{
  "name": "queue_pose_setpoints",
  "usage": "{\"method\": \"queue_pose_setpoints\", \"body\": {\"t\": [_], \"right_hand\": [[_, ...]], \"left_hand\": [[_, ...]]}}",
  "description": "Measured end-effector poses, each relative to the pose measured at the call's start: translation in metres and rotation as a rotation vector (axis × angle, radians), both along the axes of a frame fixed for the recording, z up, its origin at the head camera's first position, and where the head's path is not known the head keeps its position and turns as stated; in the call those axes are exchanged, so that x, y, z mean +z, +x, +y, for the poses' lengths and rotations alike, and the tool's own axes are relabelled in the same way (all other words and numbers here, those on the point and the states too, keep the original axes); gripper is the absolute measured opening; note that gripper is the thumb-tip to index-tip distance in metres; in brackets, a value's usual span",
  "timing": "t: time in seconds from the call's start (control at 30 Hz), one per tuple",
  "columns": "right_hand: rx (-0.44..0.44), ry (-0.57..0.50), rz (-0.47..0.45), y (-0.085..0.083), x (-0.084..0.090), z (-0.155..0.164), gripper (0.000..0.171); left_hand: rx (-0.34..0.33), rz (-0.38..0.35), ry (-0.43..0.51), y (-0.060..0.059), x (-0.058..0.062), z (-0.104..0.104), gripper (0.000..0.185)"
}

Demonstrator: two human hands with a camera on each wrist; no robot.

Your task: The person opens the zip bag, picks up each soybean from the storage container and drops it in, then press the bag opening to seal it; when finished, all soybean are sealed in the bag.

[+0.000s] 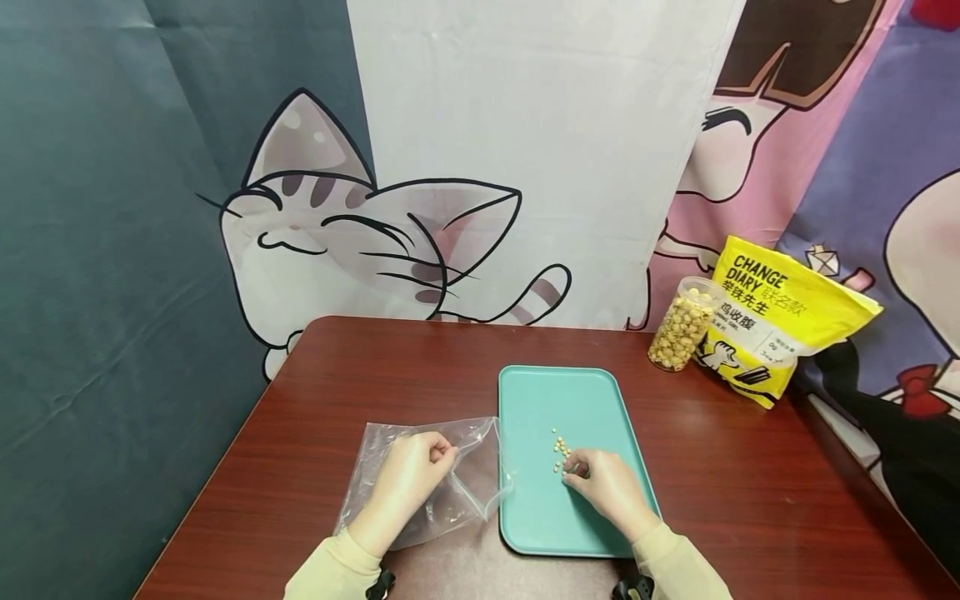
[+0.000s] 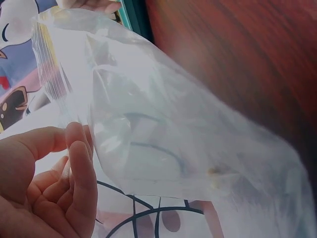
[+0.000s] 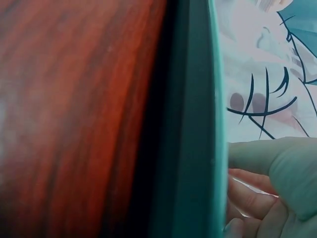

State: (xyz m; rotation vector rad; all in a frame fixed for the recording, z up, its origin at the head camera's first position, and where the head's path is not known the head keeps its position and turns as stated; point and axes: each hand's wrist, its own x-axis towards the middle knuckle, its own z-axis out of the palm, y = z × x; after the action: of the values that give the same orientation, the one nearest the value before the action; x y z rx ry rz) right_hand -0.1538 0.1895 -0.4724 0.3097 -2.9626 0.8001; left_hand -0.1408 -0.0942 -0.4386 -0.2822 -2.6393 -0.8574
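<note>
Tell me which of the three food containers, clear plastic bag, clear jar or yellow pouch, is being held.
The clear plastic bag, pinched by the left hand beside the teal tray; jar and pouch stand untouched.

The tray [image 1: 558, 400] lay at the middle of the table [image 1: 360, 367], with the plastic bag [image 1: 472, 483] just beside it at nine o'clock (its edge touching the tray's rim). The pellets [image 1: 559, 450] sat on the tray. At two o'clock stood the jar [image 1: 681, 327], the pouch [image 1: 783, 321] beside it.
</note>
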Motion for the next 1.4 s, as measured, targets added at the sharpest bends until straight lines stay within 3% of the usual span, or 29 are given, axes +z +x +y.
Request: {"method": "queue_pose_setpoints", "body": {"t": [0.57, 1.13, 1.4], "right_hand": [[0.005, 0.032, 0.010, -0.005, -0.003, -0.003, 0.015], [0.022, 0.056, 0.039, -0.001, 0.006, -0.015, 0.017], [0.073, 0.048, 0.132, 0.008, 0.019, -0.030, 0.016]], "left_hand": [[0.004, -0.029, 0.002, 0.000, 0.000, -0.001, 0.010], [-0.002, -0.009, 0.006, 0.000, 0.002, -0.003, 0.010], [0.003, -0.017, 0.007, -0.001, 0.002, -0.003, 0.010]]}}
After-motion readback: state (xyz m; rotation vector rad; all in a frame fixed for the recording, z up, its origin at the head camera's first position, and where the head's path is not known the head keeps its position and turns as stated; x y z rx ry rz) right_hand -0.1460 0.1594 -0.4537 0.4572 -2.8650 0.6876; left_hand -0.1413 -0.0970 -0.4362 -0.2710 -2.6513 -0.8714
